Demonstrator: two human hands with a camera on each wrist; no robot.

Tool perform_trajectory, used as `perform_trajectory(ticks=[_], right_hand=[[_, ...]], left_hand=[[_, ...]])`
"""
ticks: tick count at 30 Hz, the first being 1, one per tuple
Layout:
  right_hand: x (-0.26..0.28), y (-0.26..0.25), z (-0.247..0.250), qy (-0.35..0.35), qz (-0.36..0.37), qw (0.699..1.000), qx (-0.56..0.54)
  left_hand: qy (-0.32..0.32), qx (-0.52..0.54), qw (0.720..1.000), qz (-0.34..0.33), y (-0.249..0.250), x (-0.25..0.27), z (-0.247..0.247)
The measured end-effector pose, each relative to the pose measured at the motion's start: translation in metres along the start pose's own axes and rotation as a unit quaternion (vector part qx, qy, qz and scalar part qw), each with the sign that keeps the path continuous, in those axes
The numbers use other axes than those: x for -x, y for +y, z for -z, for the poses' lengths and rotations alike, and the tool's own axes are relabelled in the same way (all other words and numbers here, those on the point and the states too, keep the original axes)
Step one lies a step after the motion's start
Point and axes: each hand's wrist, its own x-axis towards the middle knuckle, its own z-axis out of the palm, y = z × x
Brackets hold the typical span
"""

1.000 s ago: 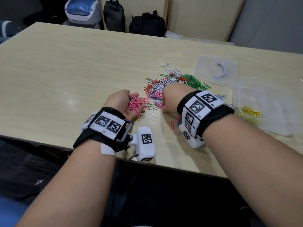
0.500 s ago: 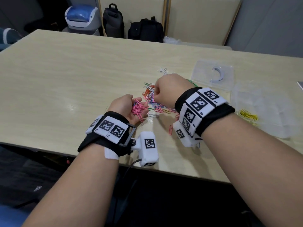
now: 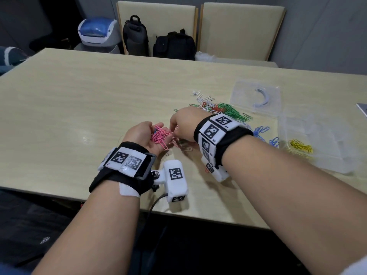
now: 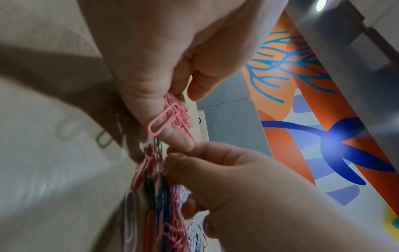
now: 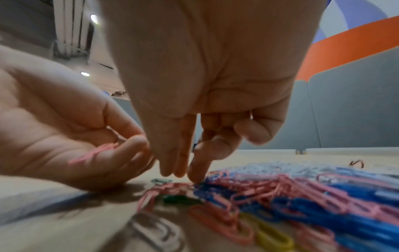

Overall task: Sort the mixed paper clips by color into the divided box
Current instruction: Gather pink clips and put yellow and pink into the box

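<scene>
My left hand (image 3: 146, 133) lies palm up on the table, fingers curled round a bunch of pink paper clips (image 3: 160, 135); the left wrist view shows those pink paper clips (image 4: 170, 116) under its fingers. My right hand (image 3: 183, 124) is right beside it, fingers pointing down. Its fingertips (image 5: 195, 177) touch the near edge of the mixed pile (image 5: 291, 192). Thumb and forefinger meet, and whether a clip is between them is hidden. The mixed pile (image 3: 220, 111) spreads behind my right hand. The clear divided box (image 3: 337, 167) at the right holds yellow clips (image 3: 300, 147).
A clear lid (image 3: 256, 98) lies behind the box. Loose blue clips (image 3: 260, 132) sit between my right wrist and the box. Two chairs, dark bags (image 3: 174, 46) and a bin (image 3: 97, 32) stand beyond the table's far edge. Bare tabletop (image 3: 79, 116) stretches to the left.
My right hand went out over the pile and has come back beside the left hand's fingertips. The left hand kept the pink clips and barely moved.
</scene>
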Motion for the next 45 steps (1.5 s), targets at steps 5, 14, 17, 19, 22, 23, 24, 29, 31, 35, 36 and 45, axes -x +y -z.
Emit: perform_trajectory(ticks=[5,14,17,19,22,23,24,29,31,35,36,45], right_hand=[[-0.008,-0.006,-0.008,-0.013,0.021,0.999,0.049],[0.006,0.002,0.000,0.021,-0.038,0.999,0.012],[0.017,0.003,0.013,0.086,-0.040,0.995,-0.029],[0.026,0.001,0.020,0.092,-0.026,0.993,-0.064],[0.036,-0.003,0.025,0.056,-0.006,0.995,-0.079],[0.037,-0.002,0.025,0.052,-0.007,0.996,-0.077],[0.039,0.000,0.026,0.055,-0.011,0.995,-0.079],[0.052,0.022,0.031,0.071,-0.023,0.993,-0.086],[0.058,0.029,0.029,0.058,-0.012,0.995,-0.083],[0.063,0.041,0.024,0.052,-0.011,0.996,-0.075],[0.062,0.043,0.022,0.051,-0.012,0.996,-0.072],[0.042,0.054,0.024,0.005,-0.002,0.998,-0.066]], left_hand=[[0.005,0.001,1.000,-0.008,0.006,-0.005,0.006],[-0.008,-0.015,1.000,-0.014,0.005,-0.002,0.006],[-0.025,-0.025,0.999,-0.001,0.001,0.001,0.003],[-0.049,-0.020,0.999,0.009,-0.004,0.005,-0.002],[-0.077,0.021,0.997,0.025,-0.015,0.015,-0.013],[-0.077,0.028,0.996,0.030,-0.019,0.017,-0.016],[-0.078,0.025,0.996,0.037,-0.022,0.018,-0.019],[-0.084,0.003,0.994,0.064,-0.032,0.024,-0.032],[-0.088,-0.010,0.994,0.061,-0.036,0.027,-0.040],[-0.079,-0.061,0.994,0.054,-0.044,0.027,-0.054],[-0.076,-0.082,0.992,0.054,-0.044,0.026,-0.055],[-0.066,-0.171,0.983,0.017,-0.039,0.005,-0.068]])
